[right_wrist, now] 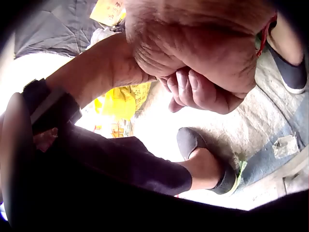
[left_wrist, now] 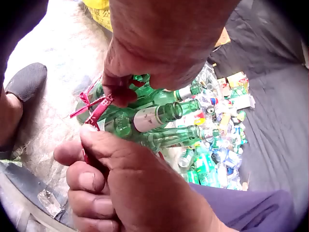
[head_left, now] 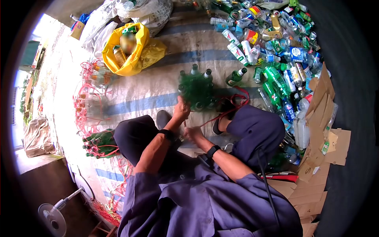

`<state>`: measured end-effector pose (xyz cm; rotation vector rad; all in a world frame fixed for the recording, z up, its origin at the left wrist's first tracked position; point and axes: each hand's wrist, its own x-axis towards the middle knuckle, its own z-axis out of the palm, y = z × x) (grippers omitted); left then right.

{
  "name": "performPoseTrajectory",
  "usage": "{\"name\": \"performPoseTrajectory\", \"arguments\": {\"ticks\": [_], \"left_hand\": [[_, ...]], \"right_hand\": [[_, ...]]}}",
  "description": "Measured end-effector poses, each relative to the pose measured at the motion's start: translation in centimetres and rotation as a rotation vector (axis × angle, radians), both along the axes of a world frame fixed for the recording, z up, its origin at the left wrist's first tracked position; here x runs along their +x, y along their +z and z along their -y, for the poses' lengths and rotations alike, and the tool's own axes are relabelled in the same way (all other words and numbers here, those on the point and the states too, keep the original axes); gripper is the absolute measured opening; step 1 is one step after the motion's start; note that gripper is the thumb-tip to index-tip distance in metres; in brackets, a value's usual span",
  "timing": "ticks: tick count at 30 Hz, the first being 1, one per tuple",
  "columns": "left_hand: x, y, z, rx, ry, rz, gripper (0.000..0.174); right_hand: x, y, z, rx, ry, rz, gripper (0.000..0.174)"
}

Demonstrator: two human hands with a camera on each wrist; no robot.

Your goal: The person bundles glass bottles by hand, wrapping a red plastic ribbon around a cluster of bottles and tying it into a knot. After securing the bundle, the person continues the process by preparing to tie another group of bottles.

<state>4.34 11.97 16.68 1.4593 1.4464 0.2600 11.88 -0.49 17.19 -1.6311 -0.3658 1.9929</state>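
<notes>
Right hand (left_wrist: 137, 179) grips printed red strap (left_wrist: 100, 111); Chinese-lettered yellow bag (left_wrist: 100, 14)

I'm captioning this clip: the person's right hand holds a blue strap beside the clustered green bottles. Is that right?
Not quite: the strap is red, not blue, as the left wrist view shows. The right hand does hold it beside the clustered green bottles.

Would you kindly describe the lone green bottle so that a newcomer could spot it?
On the striped sheet, find the cluster of green bottles. Just right of it in the head view is the lone green bottle, part of neither that cluster nor the heap of cans.
</notes>
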Motion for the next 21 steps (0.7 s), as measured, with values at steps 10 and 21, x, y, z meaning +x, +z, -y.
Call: {"name": "performPoseTrajectory", "arguments": {"ticks": [10,21], "left_hand": [[-0.6,-2.8,0.7,0.189,-0.014,-0.226,0.053],[-0.7,-3.3,0.9,0.242,0.022,-0.098,0.057]], "right_hand": [[3.4,-6.9,0.7,0.671,0.650,0.427,0.020],[17.0,14.0,-12.4,0.865,0.353,1.360,0.027]]}}
